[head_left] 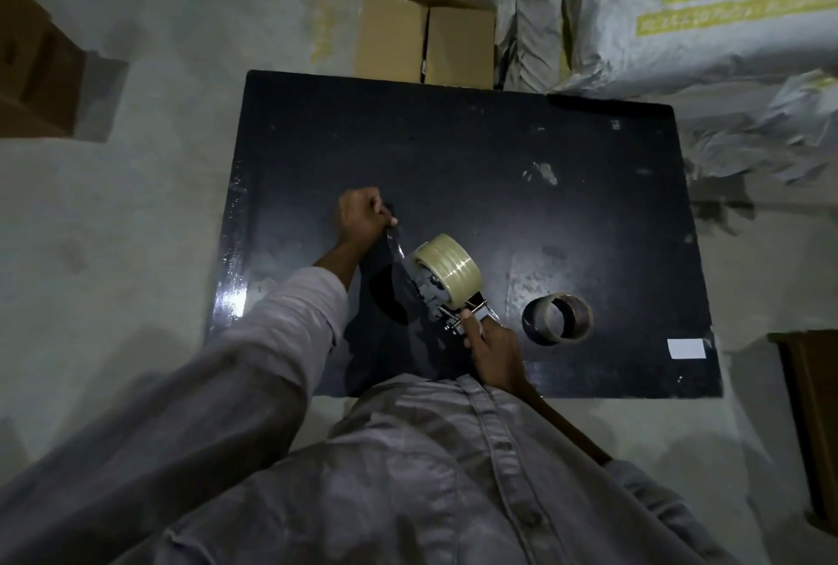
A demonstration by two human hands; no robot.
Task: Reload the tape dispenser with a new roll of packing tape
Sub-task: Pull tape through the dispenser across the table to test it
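Note:
A full roll of clear packing tape (449,267) sits mounted on the tape dispenser (442,299), held above the black table (567,202). My right hand (492,349) grips the dispenser's handle near the table's front edge. My left hand (362,215) is up and to the left of the roll, fingers pinched on the free end of the tape. A stretched strip of tape (395,247) runs from that hand down to the dispenser. An empty brown tape core (557,317) lies on the table just right of the dispenser.
A white label (687,348) lies near the table's front right corner. A cardboard box (426,41) stands behind the table, bulky white sacks (680,7) at the back right, more cardboard (36,66) at the left. Concrete floor surrounds the table.

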